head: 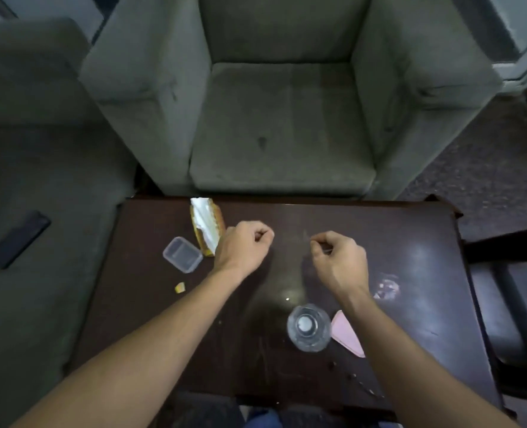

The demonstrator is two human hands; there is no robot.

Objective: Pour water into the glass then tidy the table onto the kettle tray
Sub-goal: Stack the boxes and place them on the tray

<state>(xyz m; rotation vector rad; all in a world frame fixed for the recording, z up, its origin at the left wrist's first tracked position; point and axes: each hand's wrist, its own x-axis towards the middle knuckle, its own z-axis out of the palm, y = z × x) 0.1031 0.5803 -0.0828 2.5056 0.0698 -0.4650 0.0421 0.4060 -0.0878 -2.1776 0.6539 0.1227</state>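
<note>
A clear drinking glass (309,327) stands upright near the front of the dark wooden table (410,242). No kettle or tray is in view. My left hand (243,245) hovers over the table's middle with its fingers curled into a loose fist, and I see nothing in it. My right hand (337,261) is a little behind the glass, fingers curled and thumb against forefinger. Whether it pinches something tiny is too small to tell.
A yellow tissue pack (208,230) lies at the far edge, with a small clear plastic box (182,254) and a yellow scrap (180,287) to its left. Pink paper (347,333) sits right of the glass, near a crumpled wrapper (387,285). Behind the table is a grey armchair (282,125). A dark phone (18,239) lies on the left sofa.
</note>
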